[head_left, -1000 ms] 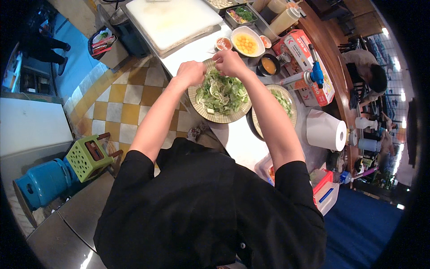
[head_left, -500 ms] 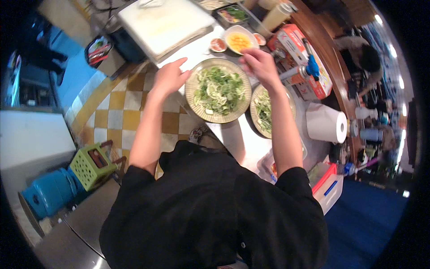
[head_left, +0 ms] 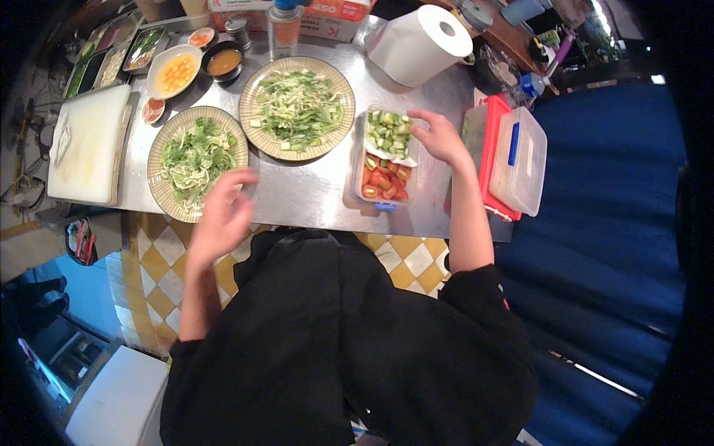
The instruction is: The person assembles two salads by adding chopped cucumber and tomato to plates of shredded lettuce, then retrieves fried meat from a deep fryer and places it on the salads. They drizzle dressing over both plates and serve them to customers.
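My left hand (head_left: 223,215), a little blurred, hovers at the near right rim of a ribbed plate (head_left: 156,165), fingers loosely apart and holding nothing. Shredded greens and pale strips form a salad (head_left: 195,160) on that plate. A second ribbed plate (head_left: 343,88) bears a similar salad (head_left: 297,108). My right hand (head_left: 440,140) is beside a clear plastic container (head_left: 359,178), its fingers stretched toward the cut cucumber (head_left: 388,132) with nothing visible in them. Halved tomatoes (head_left: 384,178) fill the container's near part; something white lies between them and the cucumber.
Left of the plates are a white cutting board (head_left: 89,145), a bowl of egg yolks (head_left: 175,72), a black bowl of brown sauce (head_left: 224,62) and small red dishes. A paper towel roll (head_left: 416,46) and blue-topped torch (head_left: 285,30) stand behind. A red-rimmed box (head_left: 513,160) sits at right.
The view has swung right, bringing the tomato and cucumber container fully into sight. My right hand has gone from beside the yolk bowl to this container. My left hand has come nearer my body.
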Motion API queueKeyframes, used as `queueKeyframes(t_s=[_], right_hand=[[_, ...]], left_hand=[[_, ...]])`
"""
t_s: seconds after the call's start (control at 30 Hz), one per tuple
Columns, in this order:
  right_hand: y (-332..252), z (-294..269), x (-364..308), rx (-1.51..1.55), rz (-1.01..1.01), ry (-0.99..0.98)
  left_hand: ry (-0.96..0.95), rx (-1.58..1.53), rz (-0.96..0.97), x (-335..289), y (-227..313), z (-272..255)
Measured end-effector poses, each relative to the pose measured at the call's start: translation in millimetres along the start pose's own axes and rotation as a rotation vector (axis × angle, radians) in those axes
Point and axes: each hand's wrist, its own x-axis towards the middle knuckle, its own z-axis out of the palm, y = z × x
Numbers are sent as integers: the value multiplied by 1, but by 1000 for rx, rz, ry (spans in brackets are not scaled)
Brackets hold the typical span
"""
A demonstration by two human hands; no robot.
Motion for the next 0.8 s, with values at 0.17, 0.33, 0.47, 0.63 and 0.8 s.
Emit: queueKeyframes(t_s=[0.17,0.33,0.47,0.63,0.8], right_hand=[[-47,32,-63,-262,303,-431],[-30,77,-88,-158,170,5],[-33,69,-88,-179,108,24],[-23,57,-90,74,234,15],[-60,38,-63,275,23,60]], left_hand=[[-461,436,173,80,32,160],[-484,801,435,114,8,224],[-491,894,541,118,6,220],[-444,729,328,118,26,195],[-86,373,-22,91,7,106]])
